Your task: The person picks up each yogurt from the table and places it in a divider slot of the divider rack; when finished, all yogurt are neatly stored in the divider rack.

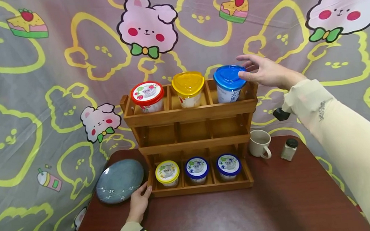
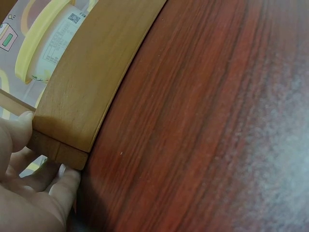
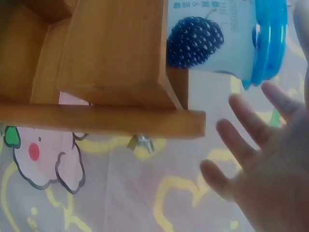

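Observation:
A three-tier wooden shelf (image 1: 189,114) stands on the table. My left hand (image 1: 139,202) grips its lower left front corner; in the left wrist view the thumb (image 2: 21,129) lies on one side of the wooden end, the fingers on the other. At the top right, a yogurt cup with a blue lid (image 1: 230,84) sits in its compartment. Beside that lid is my right hand (image 1: 264,72), fingers spread; whether a fingertip touches it I cannot tell. Also in the top row are a red-lidded cup (image 1: 147,96) and a yellow-lidded cup (image 1: 188,88).
The bottom row holds a yellow-rimmed tub (image 1: 167,173) and two blue-rimmed tubs, one in the middle (image 1: 197,169) and one at right (image 1: 228,166). A grey-blue plate (image 1: 119,181) lies left of the shelf. To the right stand a mug (image 1: 259,142) and a black-capped jar (image 1: 289,149).

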Motion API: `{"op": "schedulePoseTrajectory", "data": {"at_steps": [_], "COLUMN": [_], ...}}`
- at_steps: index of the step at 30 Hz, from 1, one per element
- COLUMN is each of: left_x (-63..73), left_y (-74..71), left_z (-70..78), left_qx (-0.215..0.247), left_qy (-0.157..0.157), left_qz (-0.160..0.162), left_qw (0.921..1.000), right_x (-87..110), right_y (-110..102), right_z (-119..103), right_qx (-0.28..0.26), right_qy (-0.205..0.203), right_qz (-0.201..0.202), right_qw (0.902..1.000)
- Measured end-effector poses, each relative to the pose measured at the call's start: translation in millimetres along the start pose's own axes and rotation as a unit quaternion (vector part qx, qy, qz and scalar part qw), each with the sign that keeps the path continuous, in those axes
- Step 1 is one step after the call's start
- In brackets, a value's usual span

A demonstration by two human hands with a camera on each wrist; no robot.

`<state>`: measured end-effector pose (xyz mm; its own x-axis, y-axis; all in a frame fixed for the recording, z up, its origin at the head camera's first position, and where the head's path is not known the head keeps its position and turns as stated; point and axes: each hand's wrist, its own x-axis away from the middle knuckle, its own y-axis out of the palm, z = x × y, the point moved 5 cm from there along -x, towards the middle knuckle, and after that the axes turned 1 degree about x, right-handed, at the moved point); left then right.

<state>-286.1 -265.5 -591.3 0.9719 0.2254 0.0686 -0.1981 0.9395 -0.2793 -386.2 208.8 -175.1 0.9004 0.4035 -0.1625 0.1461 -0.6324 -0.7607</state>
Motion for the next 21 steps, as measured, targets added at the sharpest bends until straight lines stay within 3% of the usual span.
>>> {"op": "schedulePoseTrajectory", "data": {"at_steps": [10,16,21], "left_x": [-14.4,-19.5,-17.4], "left_y": [-4.6,-8.7,-14.8], "left_z": [4.4,9.5,21.9], "left_qx": [-0.019,-0.046,-0.054], "left_qy": [0.019,0.016,0.029], "left_qz": [0.002,-0.002,0.007], "left_qw": [0.9996,0.9988,0.9981], "right_x": [39.9,69.1,100.7], "right_y": [-5,7,33], "right_z": [7,13,27], "right_qx": [0.002,0.005,0.029], "right_qy": [-0.019,-0.04,-0.064], "right_qz": [0.139,0.176,0.203], "right_qw": [0.9901,0.9836,0.9767]}}
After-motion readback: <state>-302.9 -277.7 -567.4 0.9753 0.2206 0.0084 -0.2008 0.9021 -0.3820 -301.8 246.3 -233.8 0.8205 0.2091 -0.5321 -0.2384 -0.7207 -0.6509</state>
